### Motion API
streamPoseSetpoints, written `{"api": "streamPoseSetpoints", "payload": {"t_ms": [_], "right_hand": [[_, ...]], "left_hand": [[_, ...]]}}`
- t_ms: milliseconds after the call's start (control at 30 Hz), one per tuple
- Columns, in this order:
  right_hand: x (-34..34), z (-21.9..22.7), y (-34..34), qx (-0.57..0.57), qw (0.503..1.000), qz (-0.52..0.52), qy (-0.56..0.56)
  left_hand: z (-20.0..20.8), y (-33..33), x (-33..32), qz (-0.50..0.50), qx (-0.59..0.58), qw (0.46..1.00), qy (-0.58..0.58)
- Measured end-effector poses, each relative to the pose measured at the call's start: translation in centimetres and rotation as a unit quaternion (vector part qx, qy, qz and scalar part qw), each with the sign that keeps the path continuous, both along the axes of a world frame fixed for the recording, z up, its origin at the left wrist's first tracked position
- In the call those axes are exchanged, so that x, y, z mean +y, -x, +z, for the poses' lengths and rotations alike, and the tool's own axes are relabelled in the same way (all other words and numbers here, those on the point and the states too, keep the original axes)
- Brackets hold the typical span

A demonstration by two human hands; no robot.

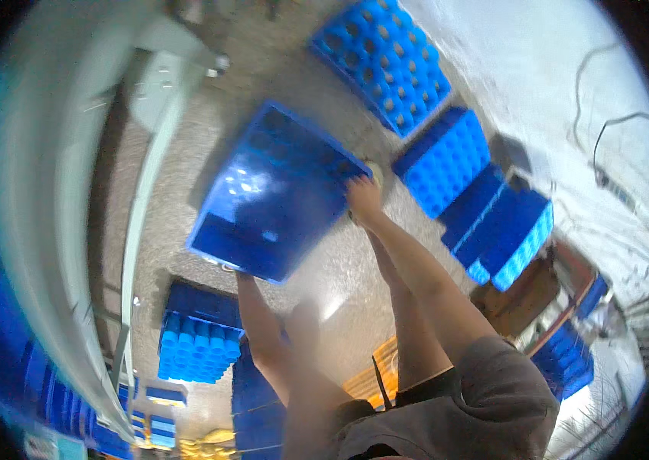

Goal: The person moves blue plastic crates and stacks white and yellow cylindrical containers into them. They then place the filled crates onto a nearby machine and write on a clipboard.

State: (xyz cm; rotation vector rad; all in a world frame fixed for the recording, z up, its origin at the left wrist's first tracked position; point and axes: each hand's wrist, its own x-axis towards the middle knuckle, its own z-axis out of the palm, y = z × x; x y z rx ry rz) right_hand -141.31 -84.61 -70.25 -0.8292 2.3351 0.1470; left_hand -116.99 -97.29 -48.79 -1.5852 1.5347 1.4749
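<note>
A: Field note. You have the blue tray point(274, 192) off the floor, carried tilted between both hands, its cell pattern showing through the shiny face. Your right hand point(363, 195) is clamped on its far right edge, fingers curled over the rim.

B: And the left?

A: Your left hand point(241, 274) is at the near bottom edge, mostly hidden under the tray. It seems to bear the load, but you cannot tell from here how the fingers sit (the blur does not help).

B: What is around?

A: 1 tray with open round cells point(382, 61) lies flat on the speckled floor point(186, 153) ahead. A row of upturned blue trays point(478, 199) runs to the right of it. A stack of blue tubes point(198, 345) sits low on your left, beside a long pale rail point(41, 192).

B: How should you handle this step?

A: My judgement: keep 2 opposite edges gripped as you do now, and level the tray before moving it, since the slope loads your lower hand. Watch your foot, just beyond the right hand. Keep the corners clear of the row on the right.
</note>
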Motion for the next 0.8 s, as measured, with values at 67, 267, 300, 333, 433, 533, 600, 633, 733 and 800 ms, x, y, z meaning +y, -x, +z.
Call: {"api": "streamPoseSetpoints", "payload": {"t_ms": [67, 267, 300, 333, 433, 533, 600, 633, 733, 800], "right_hand": [[-1.6, 7.4, 0.4, 0.001, 0.999, 0.004, 0.037], [-16.0, 33.7, 1.5, -0.235, 0.935, -0.071, 0.257], [-19.1, 38.1, 1.4, -0.261, 0.916, -0.043, 0.302], [-22.4, 42.2, 1.1, -0.288, 0.895, -0.021, 0.34], [-33.0, 50.8, 1.1, -0.157, 0.821, 0.132, 0.533], [-43.5, 53.7, 3.6, 0.0, 0.811, 0.215, 0.544], [-49.8, 53.1, 5.2, 0.107, 0.807, 0.257, 0.52], [-52.3, 52.5, 5.8, 0.078, 0.84, 0.262, 0.468], [-57.1, 50.6, 7.6, -0.024, 0.923, 0.27, 0.272], [-58.5, 50.1, 7.8, 0.01, 0.913, 0.305, 0.269]], "left_hand": [[6.7, 2.7, -3.7, 0.086, 0.037, 0.995, 0.017], [27.9, 4.0, -21.7, 0.002, 0.159, 0.855, 0.494], [30.3, 3.8, -24.6, 0.05, 0.16, 0.793, 0.586], [32.2, 3.3, -27.9, 0.059, 0.17, 0.744, 0.643], [33.6, 4.5, -36.9, 0.095, 0.247, 0.739, 0.62], [32.6, 8.9, -42.4, 0.007, 0.246, 0.755, 0.608], [31.5, 12.2, -44.4, -0.008, 0.164, 0.812, 0.56], [30.9, 13.6, -45.7, -0.002, 0.153, 0.852, 0.501], [29.3, 16.9, -48.2, -0.025, 0.038, 0.895, 0.443], [28.7, 17.3, -48.6, -0.033, 0.029, 0.885, 0.463]]}}
